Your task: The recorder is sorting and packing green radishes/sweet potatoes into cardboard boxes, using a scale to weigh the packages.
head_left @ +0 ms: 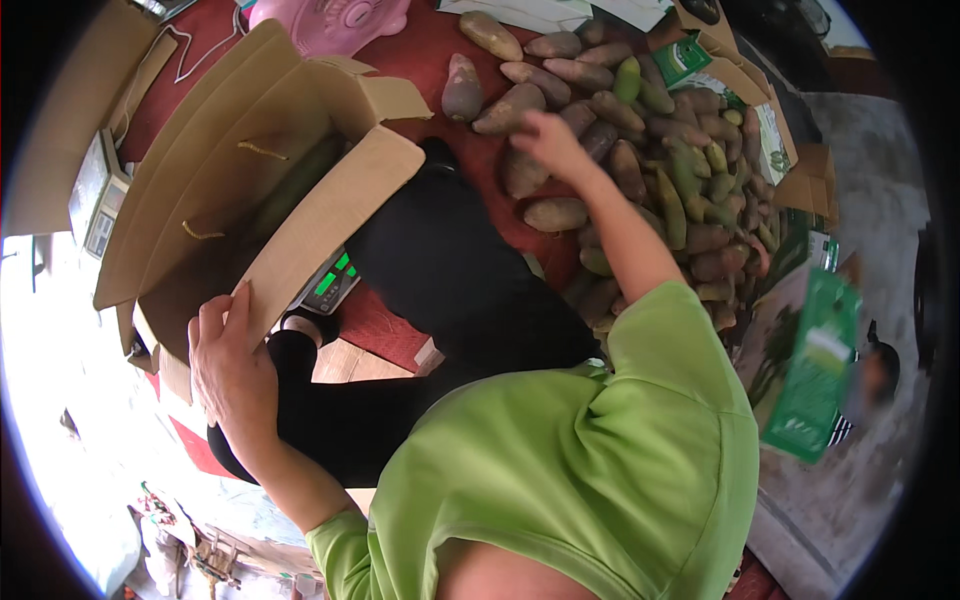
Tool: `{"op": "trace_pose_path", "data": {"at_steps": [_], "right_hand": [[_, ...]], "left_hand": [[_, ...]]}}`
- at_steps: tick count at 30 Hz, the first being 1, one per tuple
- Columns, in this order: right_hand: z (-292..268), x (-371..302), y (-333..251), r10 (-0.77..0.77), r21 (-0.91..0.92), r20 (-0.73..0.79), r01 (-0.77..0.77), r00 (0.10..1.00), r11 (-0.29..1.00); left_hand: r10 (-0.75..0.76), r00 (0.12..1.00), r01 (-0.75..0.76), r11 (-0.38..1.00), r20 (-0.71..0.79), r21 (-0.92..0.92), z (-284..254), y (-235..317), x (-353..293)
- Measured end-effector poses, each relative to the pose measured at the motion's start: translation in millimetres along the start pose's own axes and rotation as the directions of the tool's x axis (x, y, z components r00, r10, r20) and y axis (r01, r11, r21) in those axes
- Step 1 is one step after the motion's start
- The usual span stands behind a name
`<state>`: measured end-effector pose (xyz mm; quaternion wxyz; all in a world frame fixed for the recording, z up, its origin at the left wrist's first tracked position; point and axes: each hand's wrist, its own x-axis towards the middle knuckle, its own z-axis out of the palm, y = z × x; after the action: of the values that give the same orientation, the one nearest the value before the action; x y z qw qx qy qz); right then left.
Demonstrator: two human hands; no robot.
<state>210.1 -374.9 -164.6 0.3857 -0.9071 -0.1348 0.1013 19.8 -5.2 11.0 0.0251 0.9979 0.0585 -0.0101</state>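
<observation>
A tall open cardboard box [220, 130] stands at my left, with two yellowish cord loops on its inner wall and something dark green low inside. My left hand [228, 350] is closed on the near edge of its flap. Over a large pile of root vegetables [690, 190], radish-like, some brownish purple and some green, my right hand [548, 142] reaches toward the left side. It is right above a purple root [525, 172]. Its fingers are smeared, so any grip is unclear. Beneath the box, a scale [330, 285] with green lit digits partly shows.
A pink plastic stool-like item [335, 22] sits on the red floor covering beyond the box. An open carton [805, 185] borders the pile on the right. A green printed package [815, 365] is held or stands farther right, partly blurred. My bent legs [450, 270] lie between box and pile.
</observation>
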Motion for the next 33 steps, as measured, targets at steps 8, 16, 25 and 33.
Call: {"op": "trace_pose_path", "data": {"at_steps": [8,16,25,33], "right_hand": [[90.6,-122.8,107.7,0.384,-0.639,0.049,-0.267,0.922,0.721],[118.9,-114.1,137.0,0.302,-0.802,0.247,0.019,0.921,0.597],[124.2,-106.9,149.3,0.392,-0.861,0.303,0.073,0.869,0.503],[95.5,-92.2,130.1,0.393,-0.775,0.269,-0.044,0.879,0.63]], "left_hand": [[-0.012,1.0,0.012,0.999,-0.001,-0.029,2.0,-0.8,-1.4],[-0.114,0.993,0.114,0.993,0.02,-0.007,-2.5,1.7,-1.9],[-0.129,0.991,0.13,0.99,0.03,-0.056,-9.9,10.8,7.1],[-0.123,0.992,0.124,0.991,0.021,-0.057,-10.1,4.2,3.6]]}}
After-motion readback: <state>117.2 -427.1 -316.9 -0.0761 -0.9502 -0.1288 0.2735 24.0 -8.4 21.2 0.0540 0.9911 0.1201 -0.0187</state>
